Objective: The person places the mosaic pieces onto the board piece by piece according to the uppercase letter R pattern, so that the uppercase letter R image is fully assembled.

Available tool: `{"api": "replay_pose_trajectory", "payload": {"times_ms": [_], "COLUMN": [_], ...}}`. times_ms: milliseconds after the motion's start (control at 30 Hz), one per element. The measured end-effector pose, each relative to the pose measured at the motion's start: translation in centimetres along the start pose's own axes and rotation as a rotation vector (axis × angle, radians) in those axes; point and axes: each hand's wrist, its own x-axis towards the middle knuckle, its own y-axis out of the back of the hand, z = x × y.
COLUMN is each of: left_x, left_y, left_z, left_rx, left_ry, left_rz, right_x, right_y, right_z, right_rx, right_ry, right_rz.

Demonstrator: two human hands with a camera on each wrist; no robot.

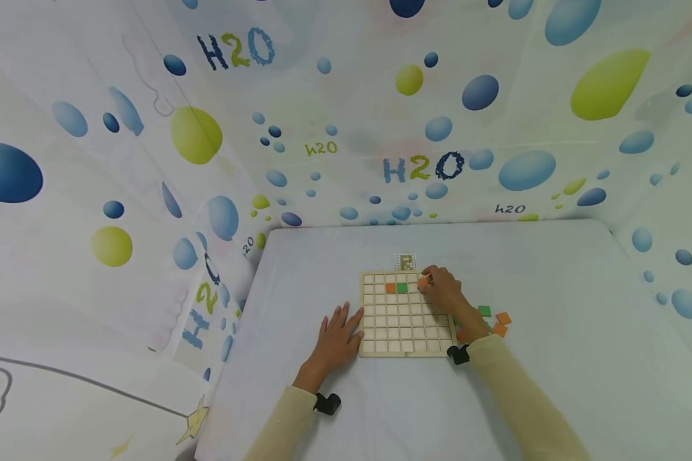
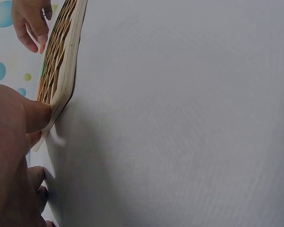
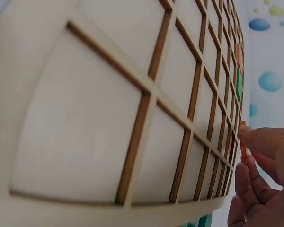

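Note:
A wooden grid board (image 1: 406,353) lies flat on the white-covered table. In its second row from the far side, an orange square tile (image 1: 391,288) and a green square tile (image 1: 402,288) sit side by side. My right hand (image 1: 445,291) pinches another orange tile (image 3: 244,152) over the board's far right part. My left hand (image 1: 336,340) rests at the board's left edge with fingers spread, its thumb touching the frame in the left wrist view. Beyond the far edge lies a small pattern card (image 1: 405,261) with coloured squares.
Right of the board lie several loose tiles, among them a green tile (image 1: 484,311) and an orange tile (image 1: 503,318); my right forearm partly hides this group. A patterned wall sheet (image 1: 357,128) rises behind the table (image 1: 311,256).

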Motion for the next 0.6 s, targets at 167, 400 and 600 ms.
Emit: {"api": "replay_pose_trajectory", "payload": {"times_ms": [167, 400, 600], "left_x": [0.0, 0.0, -0.3], "left_y": [-0.1, 0.0, 0.2], "left_z": [-0.1, 0.0, 0.1], "left_rx": [0.003, 0.005, -0.026], "left_ry": [-0.005, -0.01, -0.019], "left_rz": [0.008, 0.009, 0.013], "right_x": [0.1, 0.1, -0.1], "right_y": [-0.8, -1.3, -1.5], "right_z": [-0.9, -1.4, -1.6], "right_rx": [-0.028, -0.076, -0.069], "right_ry": [0.039, 0.046, 0.06], "right_rz": [0.007, -0.003, 0.0]}}
